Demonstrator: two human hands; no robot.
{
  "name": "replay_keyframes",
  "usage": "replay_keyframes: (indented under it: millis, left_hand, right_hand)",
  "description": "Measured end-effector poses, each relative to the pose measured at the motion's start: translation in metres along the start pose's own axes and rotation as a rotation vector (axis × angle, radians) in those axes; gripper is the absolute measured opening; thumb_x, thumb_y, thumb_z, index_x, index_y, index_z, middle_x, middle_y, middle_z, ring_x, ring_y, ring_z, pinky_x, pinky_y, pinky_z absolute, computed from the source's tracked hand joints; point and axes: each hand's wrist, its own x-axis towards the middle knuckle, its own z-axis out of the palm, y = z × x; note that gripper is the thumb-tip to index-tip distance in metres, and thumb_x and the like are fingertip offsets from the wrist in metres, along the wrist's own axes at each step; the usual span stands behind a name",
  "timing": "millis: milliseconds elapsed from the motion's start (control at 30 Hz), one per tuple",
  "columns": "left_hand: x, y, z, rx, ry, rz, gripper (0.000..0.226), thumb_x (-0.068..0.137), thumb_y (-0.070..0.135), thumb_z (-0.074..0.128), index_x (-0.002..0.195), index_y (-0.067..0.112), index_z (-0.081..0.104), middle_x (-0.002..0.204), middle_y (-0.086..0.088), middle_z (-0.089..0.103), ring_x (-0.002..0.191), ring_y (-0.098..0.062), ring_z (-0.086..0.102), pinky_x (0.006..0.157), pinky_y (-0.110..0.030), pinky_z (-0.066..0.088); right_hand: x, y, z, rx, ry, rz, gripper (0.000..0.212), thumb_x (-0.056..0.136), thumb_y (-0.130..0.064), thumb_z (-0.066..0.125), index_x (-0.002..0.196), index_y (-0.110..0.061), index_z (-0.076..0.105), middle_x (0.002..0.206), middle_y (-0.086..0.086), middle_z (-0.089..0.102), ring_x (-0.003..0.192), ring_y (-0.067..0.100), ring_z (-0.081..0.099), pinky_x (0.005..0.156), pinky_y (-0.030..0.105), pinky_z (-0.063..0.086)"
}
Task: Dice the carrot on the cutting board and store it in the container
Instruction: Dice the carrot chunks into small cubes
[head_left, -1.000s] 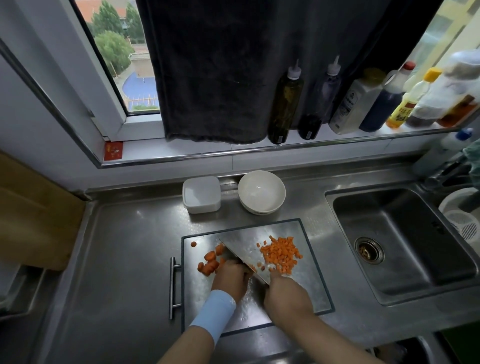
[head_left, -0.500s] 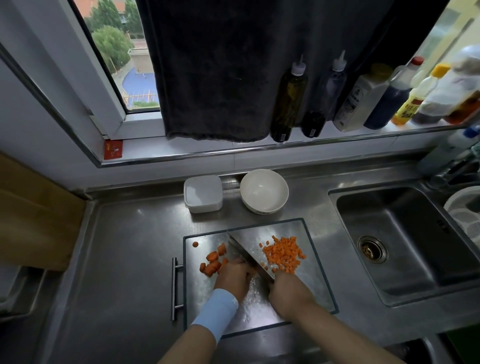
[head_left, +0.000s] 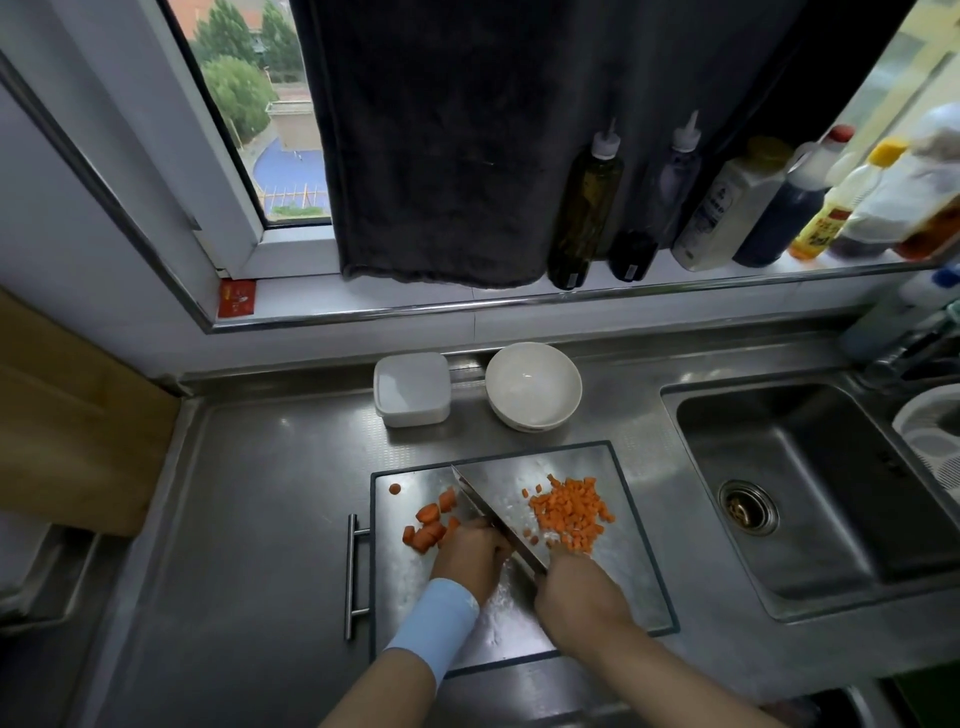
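- Head view looks down on a steel counter (head_left: 260, 519) under a window (head_left: 260, 104); a dark cloth (head_left: 467, 156) hangs over most of the glass.
- A steel cutting board (head_left: 634, 571) with a dark rim lies on the counter, near the front edge.
- The right hand (head_left: 576, 592) has its fingers closed around the handle of a knife (head_left: 493, 512), whose broad blade lies slanted across the board.
- To the right of the blade lies a heap of diced carrot (head_left: 569, 512); to the left are bigger carrot chunks (head_left: 428, 525).
- The left hand (head_left: 470, 553), with a light blue wristband (head_left: 436, 623), is knuckles up just beside the blade and touching the chunks. Its fingers are curled under, and I cannot tell if they hold a piece.
- A white square container (head_left: 412, 387) and a white bowl (head_left: 533, 384) stand side by side behind the board, by the wall.
- A sink (head_left: 831, 493) is sunk in the counter at the right.
- Several bottles (head_left: 584, 208) stand in a row on the window sill.
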Motion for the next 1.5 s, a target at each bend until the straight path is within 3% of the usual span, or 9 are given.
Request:
replay_keyframes:
  millis: [300, 600, 767, 967, 1133, 1267, 1500]
  left_hand:
    - [0.0, -0.003, 0.003, -0.039, 0.028, 0.008, 0.02, 0.095, 0.019, 0.055, 0.102, 0.018, 0.074, 0.113, 0.002, 0.064, 0.098, -0.017, 0.061, 0.087, -0.021, 0.047]
    - [-0.001, -0.005, 0.0, -0.106, 0.034, -0.011, 0.017, 0.089, 0.015, 0.06, 0.092, 0.022, 0.076, 0.104, 0.005, 0.067, 0.092, -0.012, 0.059, 0.082, -0.013, 0.041]
    - [-0.001, -0.004, 0.0, -0.09, 0.021, -0.029, 0.017, 0.091, 0.016, 0.059, 0.093, 0.022, 0.075, 0.102, 0.003, 0.068, 0.091, -0.015, 0.061, 0.085, -0.018, 0.046]
    - [-0.003, -0.005, 0.001, -0.08, 0.015, -0.021, 0.018, 0.092, 0.017, 0.057, 0.094, 0.02, 0.075, 0.103, 0.002, 0.068, 0.092, -0.017, 0.061, 0.088, -0.024, 0.049]
    - [-0.004, -0.006, 0.003, -0.098, 0.054, -0.003, 0.018, 0.091, 0.015, 0.057, 0.094, 0.02, 0.075, 0.104, 0.003, 0.065, 0.093, -0.015, 0.059, 0.084, -0.017, 0.045]
    - [-0.011, -0.007, 0.007, -0.097, 0.088, 0.023, 0.016, 0.091, 0.019, 0.06, 0.092, 0.019, 0.076, 0.101, 0.002, 0.065, 0.091, -0.014, 0.059, 0.082, -0.019, 0.047]
    - [-0.018, -0.006, 0.012, -0.112, 0.175, 0.023, 0.017, 0.093, 0.023, 0.059, 0.1, 0.022, 0.075, 0.106, 0.004, 0.065, 0.098, -0.01, 0.055, 0.083, -0.007, 0.032]
  right_hand:
    - [0.013, 0.008, 0.005, 0.035, -0.08, 0.024, 0.018, 0.1, -0.025, 0.051, 0.111, -0.015, 0.062, 0.113, 0.007, 0.068, 0.103, 0.023, 0.065, 0.079, 0.023, 0.045]
    - [0.018, -0.001, 0.004, 0.055, -0.044, 0.004, 0.024, 0.101, -0.032, 0.049, 0.114, -0.015, 0.059, 0.112, 0.005, 0.067, 0.102, 0.024, 0.063, 0.075, 0.027, 0.044]
    - [0.005, 0.005, 0.005, 0.037, -0.005, 0.005, 0.024, 0.101, -0.032, 0.046, 0.116, -0.017, 0.057, 0.113, 0.004, 0.067, 0.102, 0.023, 0.064, 0.083, 0.032, 0.051]
    - [0.0, 0.01, 0.006, 0.027, -0.024, 0.04, 0.022, 0.101, -0.03, 0.048, 0.114, -0.014, 0.057, 0.114, 0.006, 0.066, 0.104, 0.025, 0.064, 0.076, 0.027, 0.043]
    - [0.011, 0.008, 0.01, 0.078, -0.077, 0.05, 0.021, 0.101, -0.026, 0.05, 0.112, -0.012, 0.06, 0.115, 0.009, 0.067, 0.105, 0.024, 0.064, 0.081, 0.025, 0.046]
    - [0.019, 0.001, 0.009, 0.094, -0.076, 0.035, 0.021, 0.1, -0.024, 0.051, 0.111, -0.01, 0.062, 0.112, 0.01, 0.068, 0.102, 0.025, 0.064, 0.077, 0.025, 0.043]
    - [0.016, -0.002, 0.003, 0.071, -0.038, 0.019, 0.023, 0.099, -0.029, 0.05, 0.115, -0.014, 0.059, 0.112, 0.006, 0.066, 0.1, 0.024, 0.063, 0.077, 0.03, 0.046]
